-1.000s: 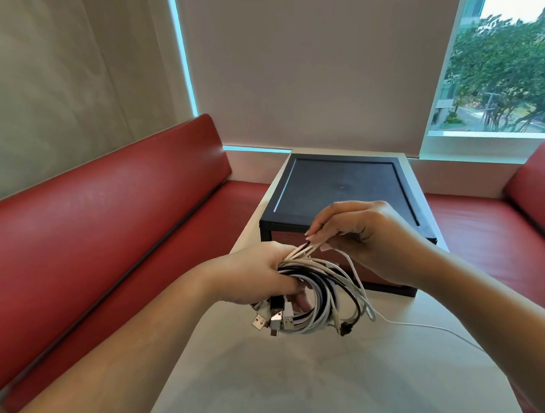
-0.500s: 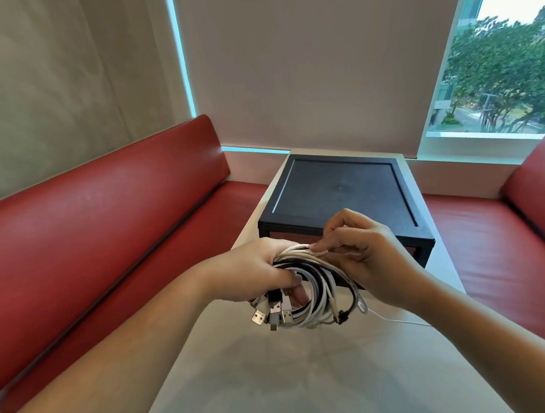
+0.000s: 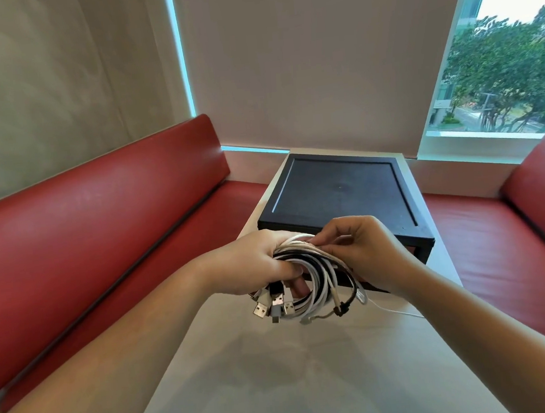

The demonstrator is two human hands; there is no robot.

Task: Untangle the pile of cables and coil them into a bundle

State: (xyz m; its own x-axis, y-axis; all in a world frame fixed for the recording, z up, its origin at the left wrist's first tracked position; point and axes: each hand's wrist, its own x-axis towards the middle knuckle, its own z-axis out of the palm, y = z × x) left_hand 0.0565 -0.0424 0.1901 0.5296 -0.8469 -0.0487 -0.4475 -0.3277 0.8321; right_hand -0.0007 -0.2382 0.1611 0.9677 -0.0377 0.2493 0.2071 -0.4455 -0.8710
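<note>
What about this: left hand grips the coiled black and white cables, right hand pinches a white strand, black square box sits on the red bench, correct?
In the head view the black square box sits on the white table, not the red bench. The left hand gripping the coiled black and white cables and right hand pinching a white strand are right.

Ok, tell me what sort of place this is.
Probably a booth-style seating nook, as in a café or office lounge: red padded benches flank a white table, beside a window with a roller blind.

Soft daylight from window (image 3: 499, 64); sharp, wide-angle warped.
</note>
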